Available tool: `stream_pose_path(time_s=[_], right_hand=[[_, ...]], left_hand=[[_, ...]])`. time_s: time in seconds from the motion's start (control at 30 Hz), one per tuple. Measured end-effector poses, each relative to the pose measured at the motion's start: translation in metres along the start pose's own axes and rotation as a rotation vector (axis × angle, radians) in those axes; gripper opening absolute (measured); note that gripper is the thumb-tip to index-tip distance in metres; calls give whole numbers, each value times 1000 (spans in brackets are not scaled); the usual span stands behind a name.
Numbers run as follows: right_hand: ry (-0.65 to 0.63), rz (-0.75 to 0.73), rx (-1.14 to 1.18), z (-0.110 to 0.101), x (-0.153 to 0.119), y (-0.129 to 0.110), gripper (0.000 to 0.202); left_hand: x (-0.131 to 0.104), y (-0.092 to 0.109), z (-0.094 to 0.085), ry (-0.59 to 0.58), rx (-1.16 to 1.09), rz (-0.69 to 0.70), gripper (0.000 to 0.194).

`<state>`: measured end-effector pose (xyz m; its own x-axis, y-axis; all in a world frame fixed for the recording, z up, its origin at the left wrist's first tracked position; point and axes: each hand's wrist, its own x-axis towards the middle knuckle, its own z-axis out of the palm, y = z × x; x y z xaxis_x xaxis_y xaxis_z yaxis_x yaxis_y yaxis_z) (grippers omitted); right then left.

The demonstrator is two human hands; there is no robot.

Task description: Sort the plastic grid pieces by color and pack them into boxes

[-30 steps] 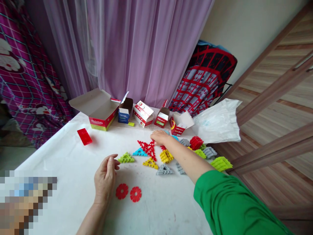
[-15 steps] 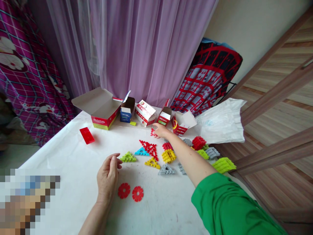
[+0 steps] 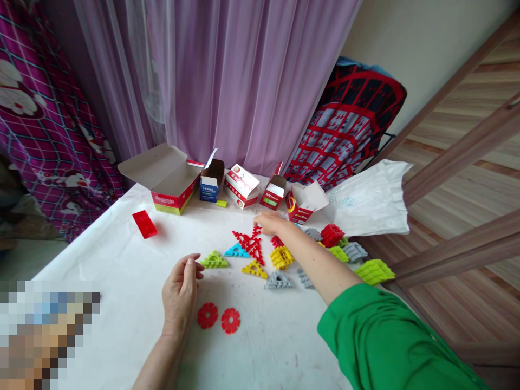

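My right hand (image 3: 268, 222) reaches out over the table, its fingers closed on a red triangular building block (image 3: 257, 231). Just below that block lie red triangular blocks (image 3: 248, 245). My left hand (image 3: 181, 281) rests on the table with loosely bent fingers and nothing in it. Beside its fingertips is a green triangular block (image 3: 214, 260). A blue triangular block (image 3: 236, 250), a yellow one (image 3: 254, 269) and a grey one (image 3: 278, 280) lie to the right. Two red flower-shaped discs (image 3: 219, 318) lie flat near my left wrist.
Open cartons (image 3: 166, 201) line the back of the table by the purple curtain. Stacked yellow (image 3: 281, 258), red (image 3: 332, 235), grey and green blocks lie around my right forearm. A white bag (image 3: 368, 203) stands at the back right. A red tray-like piece (image 3: 144, 224) lies left.
My right hand has moved slightly towards me with the red triangular block, bringing it close to the other red blocks. My left hand has stayed in place.
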<state>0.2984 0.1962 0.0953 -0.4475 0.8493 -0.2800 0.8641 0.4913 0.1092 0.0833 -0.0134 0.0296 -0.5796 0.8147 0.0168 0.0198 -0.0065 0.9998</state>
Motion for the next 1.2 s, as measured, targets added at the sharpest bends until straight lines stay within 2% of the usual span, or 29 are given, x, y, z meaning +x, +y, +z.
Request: stream_pose_path(time_s=[0.2, 0.57, 0.8, 1.0, 1.1, 1.2], right_hand=[[-4, -51, -74, 6, -5, -2, 21], [40, 3, -75, -1, -10, -24, 26], [40, -17, -74, -10, -18, -58, 30], [-21, 7, -92, -16, -6, -83, 26], [-17, -16, -89, -24, 1, -79, 24], [44, -19, -95, -38, 4, -61, 30]], left_hand=[[-1, 1, 1, -1, -4, -22, 55], [-1, 2, 1, -7, 12, 2, 51], [-1, 4, 2, -5, 0, 1, 51], [-1, 6, 0, -1, -18, -1, 52], [-1, 7, 0, -1, -25, -2, 51], [-1, 5, 0, -1, -34, -5, 52]])
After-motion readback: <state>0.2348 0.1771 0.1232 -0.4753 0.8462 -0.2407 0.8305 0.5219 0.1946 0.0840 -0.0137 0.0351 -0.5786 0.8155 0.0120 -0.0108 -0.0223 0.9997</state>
